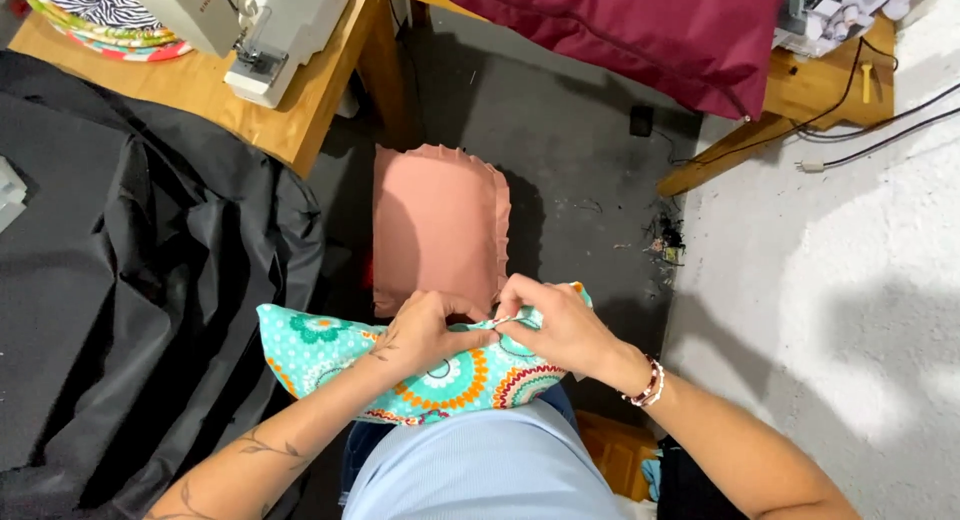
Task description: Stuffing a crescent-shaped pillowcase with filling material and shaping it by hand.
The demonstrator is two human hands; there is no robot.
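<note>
Cushion [420, 365], turquoise with bright medallions, apparently stuffed, pinched by both hands.

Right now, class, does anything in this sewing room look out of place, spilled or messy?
Yes. A pink ruffled cushion lies on the floor beyond the patterned turquoise cushion that the left hand and right hand grip. A small heap of dark scraps litters the floor by the table leg.

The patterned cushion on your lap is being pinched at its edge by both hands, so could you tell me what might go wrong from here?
1. The patterned cushion lies on the lap only; it might slide off toward the pink cushion on the floor.
2. The left hand and right hand meet at one small spot, so the pinched edge could slip free.
</note>
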